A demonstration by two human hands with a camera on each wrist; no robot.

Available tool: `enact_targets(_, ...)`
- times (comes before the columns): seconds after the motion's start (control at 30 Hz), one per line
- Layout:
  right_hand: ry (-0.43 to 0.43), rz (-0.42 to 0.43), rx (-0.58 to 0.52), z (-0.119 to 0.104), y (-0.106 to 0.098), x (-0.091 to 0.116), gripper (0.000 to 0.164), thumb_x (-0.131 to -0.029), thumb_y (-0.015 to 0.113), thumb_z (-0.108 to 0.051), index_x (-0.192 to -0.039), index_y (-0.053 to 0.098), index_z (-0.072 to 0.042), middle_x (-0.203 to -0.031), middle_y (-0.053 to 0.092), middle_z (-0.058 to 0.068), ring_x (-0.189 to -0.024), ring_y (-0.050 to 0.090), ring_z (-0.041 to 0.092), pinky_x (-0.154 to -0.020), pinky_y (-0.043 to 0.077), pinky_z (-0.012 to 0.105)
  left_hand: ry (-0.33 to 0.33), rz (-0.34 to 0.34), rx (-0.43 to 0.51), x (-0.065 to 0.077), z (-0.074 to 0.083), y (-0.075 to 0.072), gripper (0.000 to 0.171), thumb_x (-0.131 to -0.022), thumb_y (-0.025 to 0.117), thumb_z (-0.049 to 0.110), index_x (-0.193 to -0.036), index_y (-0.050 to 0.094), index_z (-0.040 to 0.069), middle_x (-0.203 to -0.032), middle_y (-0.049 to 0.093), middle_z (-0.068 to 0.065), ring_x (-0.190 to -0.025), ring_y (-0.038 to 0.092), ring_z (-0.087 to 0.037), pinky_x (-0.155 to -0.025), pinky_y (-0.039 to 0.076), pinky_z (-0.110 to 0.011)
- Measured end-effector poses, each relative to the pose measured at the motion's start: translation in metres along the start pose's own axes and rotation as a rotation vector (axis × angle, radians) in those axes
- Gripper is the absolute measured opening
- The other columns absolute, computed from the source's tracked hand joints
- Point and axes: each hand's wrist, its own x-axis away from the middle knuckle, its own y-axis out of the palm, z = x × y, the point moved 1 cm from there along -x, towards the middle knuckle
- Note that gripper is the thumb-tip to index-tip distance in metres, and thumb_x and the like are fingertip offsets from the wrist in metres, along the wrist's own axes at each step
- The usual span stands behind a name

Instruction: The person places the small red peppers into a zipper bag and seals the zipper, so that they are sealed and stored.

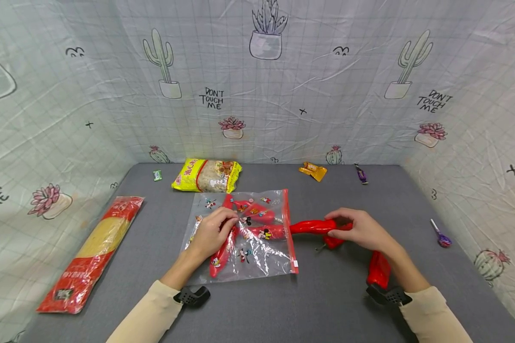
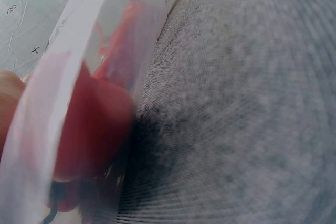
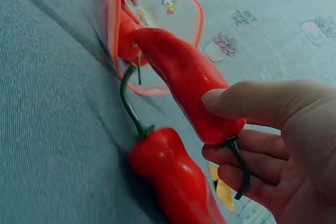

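A clear zip bag (image 1: pixel 262 267) with a red zip edge and cartoon prints lies on the grey table, its mouth facing right. Several red peppers (image 1: pixel 216 264) show through the plastic. My left hand (image 1: pixel 210 233) is on top of the bag and pinches its upper layer. Between thumb and fingers, my right hand (image 1: pixel 358 228) holds a red pepper (image 3: pixel 189 85) by its stem end; the tip points at the bag's mouth. Whether the tip is inside is hard to tell. Another pepper (image 3: pixel 176 177) lies beneath that hand, and a further red pepper (image 1: pixel 378 269) sits near the right wrist.
At the left lies a long red-and-yellow packet (image 1: pixel 94 252). Along the back are a yellow food bag (image 1: pixel 208 175), a green sweet (image 1: pixel 157 175), an orange wrapped snack (image 1: pixel 312 170) and a purple sweet (image 1: pixel 361 174). A lollipop (image 1: pixel 443 238) is at the right.
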Motion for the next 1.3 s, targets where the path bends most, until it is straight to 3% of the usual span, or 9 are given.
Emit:
enact_targets(0.2, -0.026, -0.013, -0.021, -0.011, 0.009, -0.013, 0.037, -0.081, 0.073, -0.034, -0.114, 0.063, -0.020, -0.110, 0.065, 0.000, -0.092, 0.061, 0.015, -0.076, 0.055, 0.027, -0.004, -0.002, 0.002, 0.000, 0.000, 0.000, 0.006, -0.089, 0.064, 0.014, -0.094, 0.067, 0.013, -0.098, 0.065, 0.005, -0.093, 0.061, -0.007, -0.084, 0.052, -0.024)
enact_targets(0.5, -0.105, -0.015, -0.024, -0.026, 0.029, -0.030, 0.038, -0.080, 0.074, -0.031, -0.113, 0.064, -0.016, -0.109, 0.066, 0.001, -0.091, 0.062, 0.013, -0.082, 0.054, 0.044, 0.016, 0.010, 0.012, -0.001, 0.001, -0.001, 0.006, -0.089, 0.064, 0.015, -0.094, 0.067, 0.012, -0.098, 0.065, 0.004, -0.093, 0.061, -0.007, -0.085, 0.051, -0.023)
enact_targets(0.73, -0.135, -0.039, -0.033, -0.038, 0.045, -0.042, 0.039, -0.079, 0.075, -0.033, -0.113, 0.064, -0.017, -0.108, 0.066, -0.003, -0.092, 0.063, 0.010, -0.085, 0.054, 0.039, 0.028, 0.016, 0.016, -0.002, 0.001, -0.001, 0.006, -0.089, 0.064, 0.016, -0.094, 0.067, 0.013, -0.097, 0.065, 0.004, -0.092, 0.061, -0.008, -0.086, 0.050, -0.022)
enact_targets(1.0, -0.101, -0.105, -0.152, -0.048, 0.064, -0.055, 0.043, -0.078, 0.075, -0.036, -0.114, 0.058, -0.019, -0.109, 0.066, -0.002, -0.094, 0.064, 0.012, -0.084, 0.056, 0.038, 0.034, 0.024, 0.023, -0.001, 0.000, 0.000, 0.006, -0.089, 0.065, 0.015, -0.093, 0.068, 0.012, -0.098, 0.066, 0.003, -0.093, 0.062, -0.008, -0.085, 0.051, -0.023)
enact_targets(1.3, -0.231, -0.075, -0.116, -0.049, 0.078, -0.062, 0.029, -0.080, 0.075, -0.026, -0.105, 0.067, -0.013, -0.104, 0.067, 0.001, -0.093, 0.064, 0.012, -0.087, 0.055, 0.033, 0.039, 0.029, 0.027, -0.001, -0.001, 0.001, 0.006, -0.088, 0.065, 0.013, -0.093, 0.068, 0.012, -0.098, 0.066, 0.003, -0.092, 0.061, -0.008, -0.085, 0.052, -0.024)
